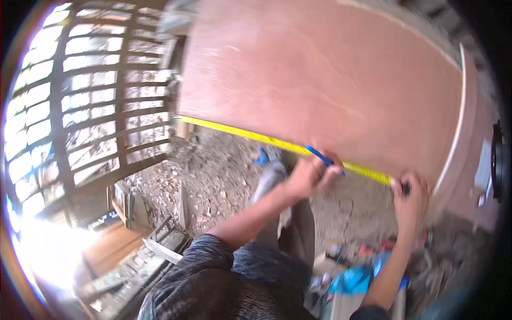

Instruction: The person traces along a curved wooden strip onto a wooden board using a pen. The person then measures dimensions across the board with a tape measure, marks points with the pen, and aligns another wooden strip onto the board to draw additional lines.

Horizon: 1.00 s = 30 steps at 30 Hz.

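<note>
A large reddish-brown plywood sheet (320,74) lies in front of me. Along its near edge stretches a yellow tape measure (245,133), its far-left end at the sheet's left corner. My left hand (313,176), closed around a blue pen or pencil (319,154), rests by the tape near the middle of that edge. The lower end of the blue stick pokes out past my fingers. At the right end of the tape, my right hand (412,200) is closed on the tape measure; a small dark part shows between the fingers, and the rest is hidden.
A wooden slatted wall (120,90) stands at the left. Another curved sheet (469,133) lies along the right side. Wood scraps (160,245) are piled at lower left. A turquoise plastic bag (352,280) lies among clutter at lower right. Wood chips litter the dirt floor (213,186).
</note>
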Each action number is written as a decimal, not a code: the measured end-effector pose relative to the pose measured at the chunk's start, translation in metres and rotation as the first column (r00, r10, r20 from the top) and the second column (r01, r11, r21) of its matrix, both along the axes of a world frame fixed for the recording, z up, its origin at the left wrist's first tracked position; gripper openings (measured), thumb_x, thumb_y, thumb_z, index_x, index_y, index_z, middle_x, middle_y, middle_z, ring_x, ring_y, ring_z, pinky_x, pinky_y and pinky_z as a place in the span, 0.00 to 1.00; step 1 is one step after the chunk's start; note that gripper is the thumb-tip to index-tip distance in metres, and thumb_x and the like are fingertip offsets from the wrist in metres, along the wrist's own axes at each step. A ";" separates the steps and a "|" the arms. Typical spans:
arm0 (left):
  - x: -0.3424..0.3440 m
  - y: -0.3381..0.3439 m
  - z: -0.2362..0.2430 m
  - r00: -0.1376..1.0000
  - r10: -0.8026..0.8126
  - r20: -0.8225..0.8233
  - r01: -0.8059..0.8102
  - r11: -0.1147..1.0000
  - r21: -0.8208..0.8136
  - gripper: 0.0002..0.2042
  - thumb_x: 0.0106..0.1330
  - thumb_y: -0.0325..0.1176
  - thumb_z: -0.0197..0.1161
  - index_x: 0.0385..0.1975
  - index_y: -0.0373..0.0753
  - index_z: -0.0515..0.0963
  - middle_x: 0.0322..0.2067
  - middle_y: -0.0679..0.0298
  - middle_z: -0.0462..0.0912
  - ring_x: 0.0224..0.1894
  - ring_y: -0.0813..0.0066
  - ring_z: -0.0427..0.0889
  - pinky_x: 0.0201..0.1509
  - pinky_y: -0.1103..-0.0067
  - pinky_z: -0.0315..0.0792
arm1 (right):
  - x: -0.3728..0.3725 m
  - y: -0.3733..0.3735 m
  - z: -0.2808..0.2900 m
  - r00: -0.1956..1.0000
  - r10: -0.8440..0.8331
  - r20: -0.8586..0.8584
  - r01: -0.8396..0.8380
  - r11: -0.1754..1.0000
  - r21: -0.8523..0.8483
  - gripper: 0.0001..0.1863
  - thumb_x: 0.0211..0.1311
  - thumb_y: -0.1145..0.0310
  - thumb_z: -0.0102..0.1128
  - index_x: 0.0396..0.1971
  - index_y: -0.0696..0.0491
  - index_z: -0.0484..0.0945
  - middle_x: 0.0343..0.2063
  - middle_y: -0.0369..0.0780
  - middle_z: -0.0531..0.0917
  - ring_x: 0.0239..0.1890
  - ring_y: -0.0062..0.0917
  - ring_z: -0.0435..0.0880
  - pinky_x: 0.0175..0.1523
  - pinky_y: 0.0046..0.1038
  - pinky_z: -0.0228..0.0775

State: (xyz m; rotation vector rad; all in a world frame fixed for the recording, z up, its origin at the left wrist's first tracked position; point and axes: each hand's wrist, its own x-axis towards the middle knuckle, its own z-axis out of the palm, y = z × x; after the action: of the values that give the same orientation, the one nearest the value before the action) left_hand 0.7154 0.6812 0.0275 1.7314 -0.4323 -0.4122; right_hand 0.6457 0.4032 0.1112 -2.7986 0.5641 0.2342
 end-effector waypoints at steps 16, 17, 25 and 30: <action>0.084 0.167 0.087 0.531 0.653 -0.539 -0.837 0.305 -0.454 0.06 0.71 0.35 0.49 0.35 0.42 0.70 0.20 0.71 0.65 0.20 0.82 0.62 0.24 0.80 0.55 | 0.028 -0.058 0.015 0.977 -0.201 -0.070 0.212 0.880 0.425 0.13 0.59 0.71 0.73 0.30 0.59 0.75 0.25 0.36 0.76 0.31 0.22 0.73 0.39 0.29 0.68; 0.102 0.181 0.090 0.485 0.730 -0.482 -0.860 0.298 -0.414 0.06 0.71 0.36 0.51 0.35 0.42 0.71 0.19 0.72 0.65 0.19 0.84 0.61 0.23 0.82 0.54 | 0.047 -0.059 0.024 0.970 -0.226 -0.087 0.241 0.865 0.441 0.13 0.61 0.70 0.72 0.30 0.59 0.74 0.25 0.34 0.74 0.30 0.19 0.72 0.37 0.27 0.67; 0.308 0.249 0.059 0.364 0.892 -0.268 -0.930 0.362 -0.059 0.13 0.73 0.43 0.61 0.38 0.39 0.80 0.19 0.77 0.70 0.17 0.90 0.61 0.21 0.85 0.53 | 0.186 -0.112 0.041 0.978 -0.203 -0.051 0.204 0.871 0.446 0.11 0.68 0.68 0.68 0.32 0.55 0.74 0.26 0.28 0.70 0.29 0.13 0.66 0.34 0.20 0.59; 0.437 0.259 0.009 0.696 0.714 0.069 -0.712 0.675 0.194 0.20 0.68 0.45 0.71 0.51 0.35 0.84 0.32 0.68 0.85 0.34 0.80 0.79 0.40 0.79 0.74 | 0.248 -0.150 0.045 0.937 -0.321 -0.138 0.347 0.813 0.468 0.11 0.72 0.67 0.64 0.31 0.51 0.71 0.23 0.26 0.66 0.25 0.09 0.63 0.28 0.17 0.53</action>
State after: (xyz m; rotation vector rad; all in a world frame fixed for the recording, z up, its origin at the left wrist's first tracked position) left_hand 1.1520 0.9406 0.0370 1.9429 0.3382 0.1183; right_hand 0.8939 0.2536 0.1564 -2.1669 0.8637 0.3241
